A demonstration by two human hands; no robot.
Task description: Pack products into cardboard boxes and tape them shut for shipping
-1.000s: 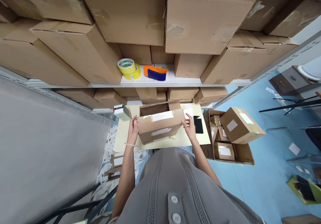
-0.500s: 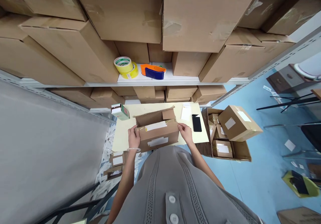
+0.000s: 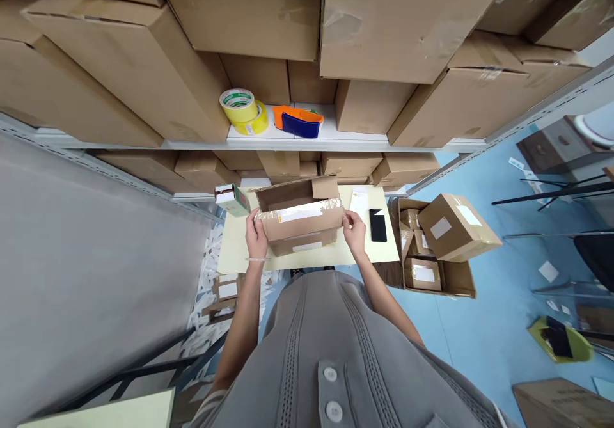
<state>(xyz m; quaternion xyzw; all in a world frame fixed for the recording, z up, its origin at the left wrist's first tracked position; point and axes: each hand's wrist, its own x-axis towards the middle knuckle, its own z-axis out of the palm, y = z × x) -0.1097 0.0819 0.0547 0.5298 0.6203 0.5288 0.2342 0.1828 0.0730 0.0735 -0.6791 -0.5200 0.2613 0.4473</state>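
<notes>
A brown cardboard box with its top opened stands on the cream table in front of me. Its near flap, with a white label and shiny clear tape along it, is partly raised. My left hand pinches the flap's left end. At the right end, my right hand grips the flap's corner between thumb and fingers. The box's inside shows as dark brown cardboard; its bottom is hidden by the flap. A small green-and-white carton sits behind my left hand, and a black phone lies right of my right hand.
White paper slips lie behind the phone on the table. Above are shelves of cardboard boxes, with yellow tape rolls and an orange-and-blue tape dispenser. Right of the table, a large open carton holds several smaller boxes.
Both hands have lifted the near flap, so it tilts up with its taped edge catching light. The box front below it shows less. My view has shifted slightly.
</notes>
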